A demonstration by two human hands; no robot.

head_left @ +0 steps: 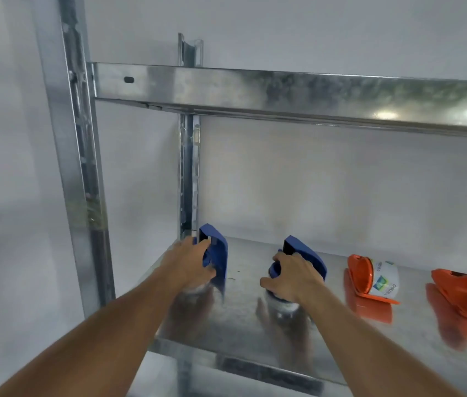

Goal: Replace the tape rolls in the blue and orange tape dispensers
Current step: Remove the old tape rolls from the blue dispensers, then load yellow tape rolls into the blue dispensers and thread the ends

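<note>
Presently, both hands are on the two blue units at the left end of a galvanised metal shelf (255, 339), which stands against a plain wall. Leftmost, the left hand (190, 263) has its fingers curled round the left blue dispenser (216, 253), which stands nearly upright beside the rear upright post (189, 179) at the back corner; a pale roll seems to sit under the palm, though blur prevents confirmation. Next along, the right hand (292, 277) grips the right blue dispenser (308, 257) from above, thumb spread to the near side, with a clear-looking tape roll (282, 303) showing beneath it, resting on the shelf. Further right, apart from the hands, the first orange dispenser (359, 279) lies on its side with a printed roll (385, 277) seated in it — untouched at this moment. At the frame edge a second orange dispenser (461, 290) lies likewise, its roll only partly visible. Assessment: the task appears to be at an early stage — the blue pair are only being taken in hand, and no loose spare rolls or removed cores are visible on the shelf. All four units appear to carry rolls; whether any is new cannot be determined. The orange pair remains to be dealt with.
</note>
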